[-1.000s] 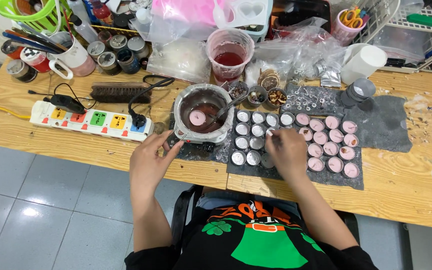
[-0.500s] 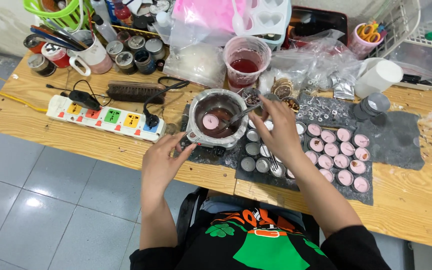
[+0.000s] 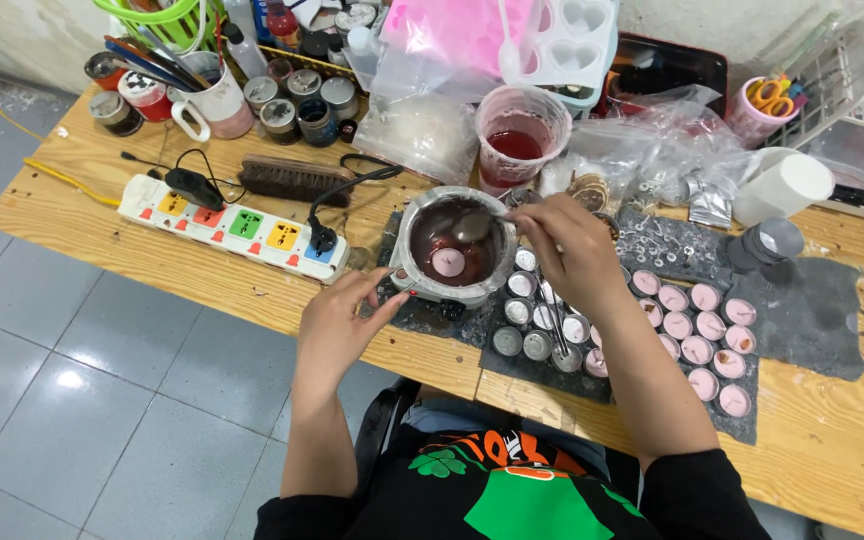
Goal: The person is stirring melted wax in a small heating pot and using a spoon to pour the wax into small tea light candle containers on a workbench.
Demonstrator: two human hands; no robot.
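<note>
The step in hand looks like scooping melted pink wax: the right hand (image 3: 567,245) grips a spoon (image 3: 474,226) dipped into the metal melting pot (image 3: 452,250), while the left hand (image 3: 337,325), fingers loose, touches the pot's near rim. Next likely calls for carrying the spoon level to the empty small tins (image 3: 532,315) just below the right hand.

Power strip (image 3: 237,228) left of melting pot (image 3: 451,250)
</note>
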